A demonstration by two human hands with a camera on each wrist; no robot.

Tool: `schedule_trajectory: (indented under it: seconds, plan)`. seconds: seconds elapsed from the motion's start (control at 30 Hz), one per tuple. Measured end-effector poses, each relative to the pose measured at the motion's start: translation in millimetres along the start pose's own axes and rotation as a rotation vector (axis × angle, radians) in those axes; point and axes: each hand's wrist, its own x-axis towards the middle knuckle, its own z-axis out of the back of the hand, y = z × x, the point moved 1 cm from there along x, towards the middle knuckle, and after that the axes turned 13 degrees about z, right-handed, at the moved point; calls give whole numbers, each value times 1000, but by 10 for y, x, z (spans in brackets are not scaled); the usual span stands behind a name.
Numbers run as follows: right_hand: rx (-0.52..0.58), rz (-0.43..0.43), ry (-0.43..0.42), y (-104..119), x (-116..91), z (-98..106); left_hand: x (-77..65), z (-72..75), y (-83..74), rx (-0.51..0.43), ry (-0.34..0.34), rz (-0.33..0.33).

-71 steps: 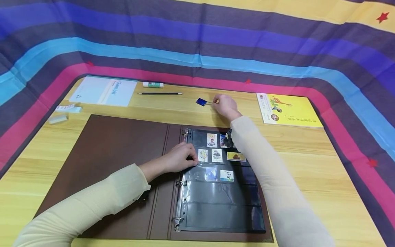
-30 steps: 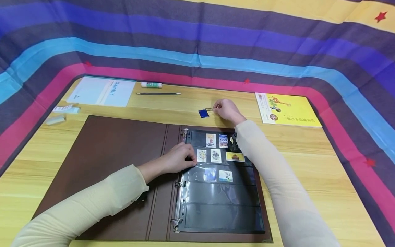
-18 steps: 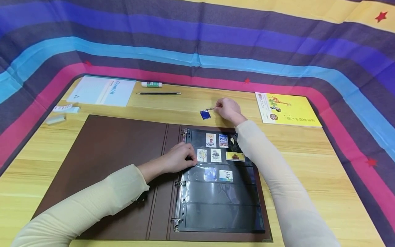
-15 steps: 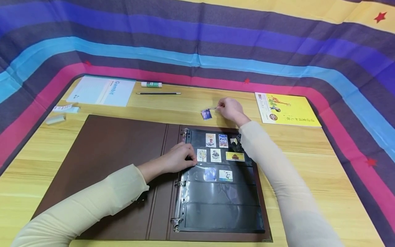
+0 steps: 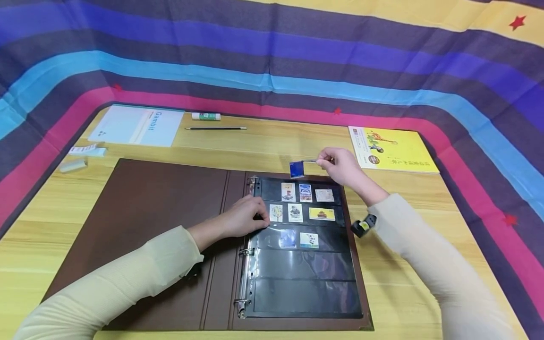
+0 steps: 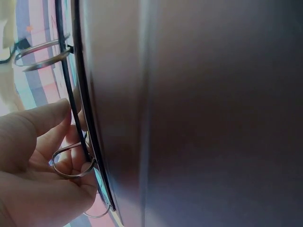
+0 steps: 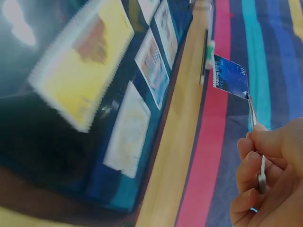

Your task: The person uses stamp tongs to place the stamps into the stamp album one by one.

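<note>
A pair of metal tweezers [image 7: 252, 111] is held between the thumb and fingers of my right hand [image 5: 340, 166]. At the tweezers' tips hangs a blue stamp [image 5: 296, 169], raised above the far edge of the black stock page [image 5: 308, 300]. That page is ringed into an open brown binder [image 5: 170, 212] and carries several stamps in its upper three rows, including a panda stamp [image 5: 309, 240]. My left hand [image 5: 242, 217] pinches the page's ring-side edge with thumb and curled fingers, close to the metal rings [image 6: 71, 163].
Along the back of the wooden table lie a pale Gambit booklet [image 5: 136, 125], a glue stick [image 5: 206, 116], a pencil [image 5: 216, 128] and a yellow book [image 5: 395, 148]. An eraser [image 5: 73, 165] sits at the left. A striped cloth [image 5: 272, 52] hangs behind.
My right hand lifts the blue stamp in the tweezers from beyond the binder, bringing it right and nearer, to the page's far edge. Its arm uncovers the top-right stamp. My left hand stays put.
</note>
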Motion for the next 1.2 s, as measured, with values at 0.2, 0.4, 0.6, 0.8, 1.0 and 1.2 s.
schedule_trajectory:
  seconds: [0.2, 0.4, 0.6, 0.8, 1.0, 1.2]
  plan:
    - [66, 7, 27, 59, -407, 19, 3, 4, 13, 2, -4, 13]
    - [111, -27, 95, 7, -780, -54, 2, 8, 16, -14, -4, -14]
    - [112, -65, 118, -115, -1014, -114, 8, 8, 23, -18, 2, 5]
    - [89, -65, 125, -198, -1118, -78, 3, 11, 22, -24, 8, -9]
    - [59, -52, 148, -236, -1137, -37, 11, 1, 36, -23, 16, 2]
    - [40, 17, 205, -268, -1140, -11, 19, -8, 39, -29, 19, 0]
